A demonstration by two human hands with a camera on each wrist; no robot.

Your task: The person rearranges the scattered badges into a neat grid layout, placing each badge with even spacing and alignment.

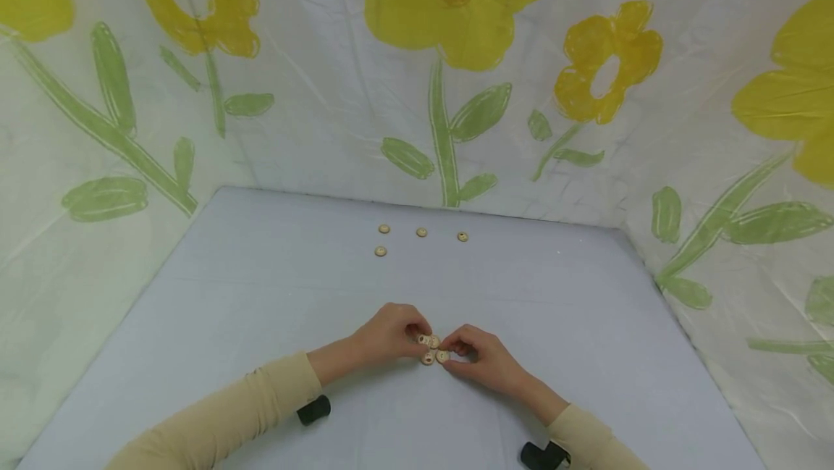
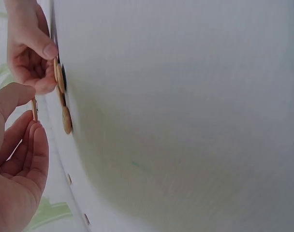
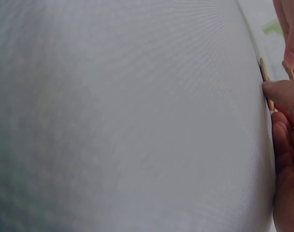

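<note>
Presently, my left hand point(image 1: 389, 334) pinches one wood-coloured disc point(image 2: 35, 110) between thumb and fingers, raised clear of the table point(image 1: 260, 303). My right hand point(image 1: 487, 360) grips a second disc point(image 1: 443, 357) by its rim, low at the surface, thumb on the near side and a fingertip on the far side. Judging by the grip, holding at the rim leaves the faces largely uncovered; the low right hand probably serves to steady or align the group.

Position relative to fingers: the raised disc is edge-on at the left fingertips. Between my hands, close beside the second disc, lie an upper disc point(image 1: 434, 342) and a lower disc point(image 1: 427, 359); whether all rims touch, I cannot tell. Well apart, toward the table's far edge, a left disc point(image 1: 384, 229), a middle disc point(image 1: 421, 232) and a right disc point(image 1: 462, 237) form a loose row, with an outlying disc point(image 1: 381, 251) nearer me, below the left one.
</note>
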